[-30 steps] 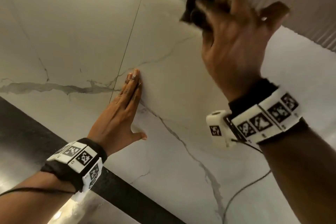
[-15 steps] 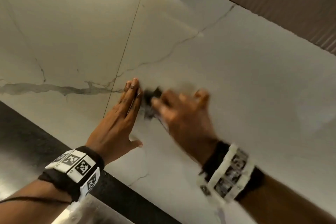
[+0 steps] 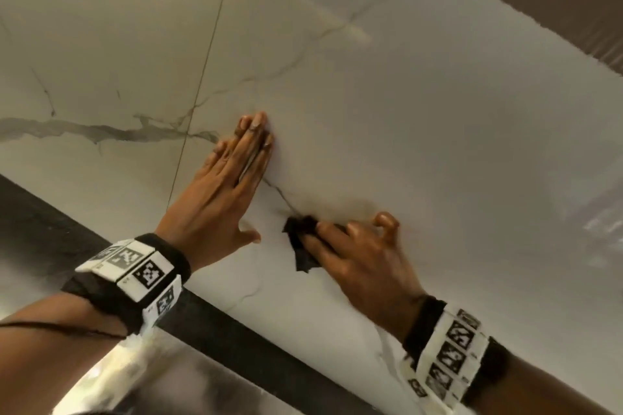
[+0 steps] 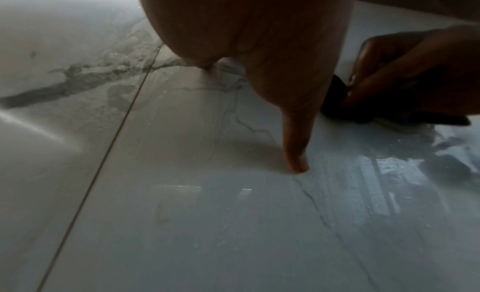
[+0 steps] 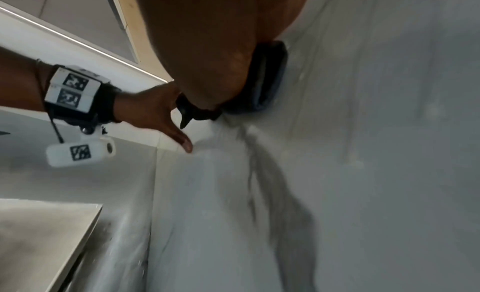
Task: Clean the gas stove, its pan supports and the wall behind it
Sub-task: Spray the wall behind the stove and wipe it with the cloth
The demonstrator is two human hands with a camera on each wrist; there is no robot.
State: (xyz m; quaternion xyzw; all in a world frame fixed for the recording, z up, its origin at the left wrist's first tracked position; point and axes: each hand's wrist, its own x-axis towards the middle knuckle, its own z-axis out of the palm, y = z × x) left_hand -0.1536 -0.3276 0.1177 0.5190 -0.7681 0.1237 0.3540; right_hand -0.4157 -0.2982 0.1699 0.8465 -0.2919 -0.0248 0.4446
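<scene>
From the head view, the left hand [image 3: 219, 192] lies flat on the white marbled wall [image 3: 438, 145], fingers straight and together, thumb spread out to the right. Just to its right, the right hand [image 3: 357, 256] presses a dark cloth [image 3: 301, 239] against the wall, fingers curled over it, the cloth poking out on the left by a grey vein. Below the wall runs a dark strip [image 3: 219, 333], and a shiny steel surface [image 3: 161, 381] sits nearest the camera.

Left wrist view: the left thumb tip touches the glossy wall [image 4: 182, 214], and the right hand [image 4: 415, 70] grips the cloth [image 4: 335, 99] at far right.

Right wrist view: the palm fills the top, the cloth [image 5: 270, 78] squashed between it and the wall [image 5: 389, 152]; the left hand [image 5: 155, 111] shows beside it.
</scene>
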